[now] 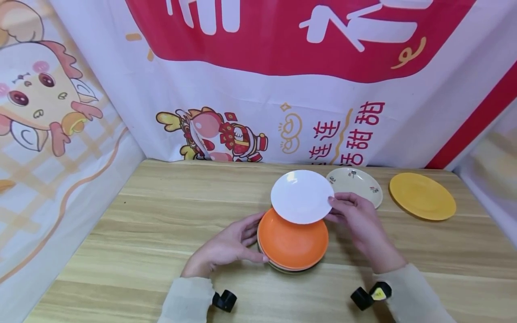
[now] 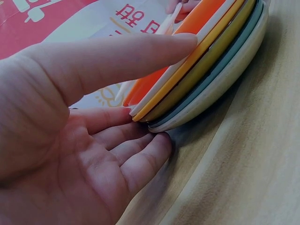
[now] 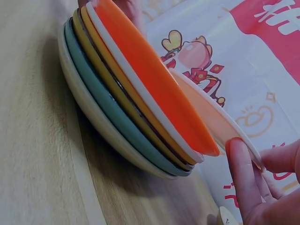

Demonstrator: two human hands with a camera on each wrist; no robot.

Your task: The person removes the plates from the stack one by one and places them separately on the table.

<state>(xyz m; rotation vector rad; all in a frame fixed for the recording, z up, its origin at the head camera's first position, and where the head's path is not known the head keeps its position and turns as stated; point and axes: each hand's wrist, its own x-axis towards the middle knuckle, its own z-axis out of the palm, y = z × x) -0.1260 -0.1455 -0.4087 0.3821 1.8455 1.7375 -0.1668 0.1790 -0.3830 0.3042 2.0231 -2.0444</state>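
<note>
A stack of several plates stands on the table, an orange plate [image 1: 293, 240] on top; lower rims of white, yellow, olive, teal and cream show in the left wrist view. My left hand [image 1: 230, 244] lies around the stack's left side, thumb [image 2: 183, 47] against the rims and fingers at the far edge. My right hand [image 1: 359, 222] pinches the right edge of a white plate [image 1: 302, 196], which is tilted above the back part of the orange plate. In the right wrist view the white plate [image 3: 213, 112] slants away from the orange plate [image 3: 159, 79], held between thumb and fingers [image 3: 241, 164].
Behind my right hand lies a cream plate with small drawings [image 1: 365, 186]. Farther right is a yellow plate [image 1: 422, 196]. The wooden table [image 1: 161, 202] meets a printed white and red cloth [image 1: 250, 98] at its back edge, with another printed cloth at the left.
</note>
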